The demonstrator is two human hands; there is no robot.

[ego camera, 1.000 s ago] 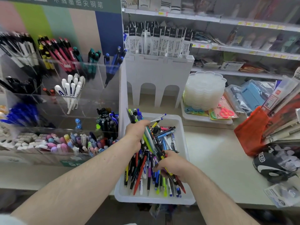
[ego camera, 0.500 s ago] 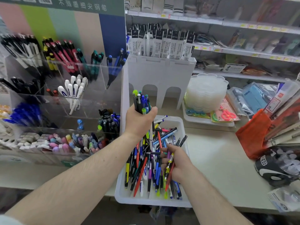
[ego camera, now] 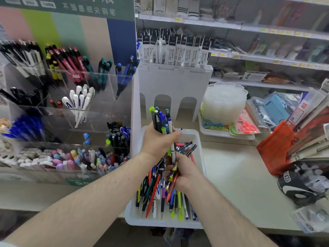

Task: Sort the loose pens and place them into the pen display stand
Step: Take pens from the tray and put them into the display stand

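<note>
Both fists closed on pens: our left hand grips an upright bundle of pens; our right hand clutches a second handful.

Since half a second ago we have brought the hands together above the white tray, the left bundle just over the right fist. Loose pens fill the tray, whose near edge overhangs the counter. Open counter lies to the tray's right. Acrylic pen display stand sits just left of the tray, partly stocked.
</note>
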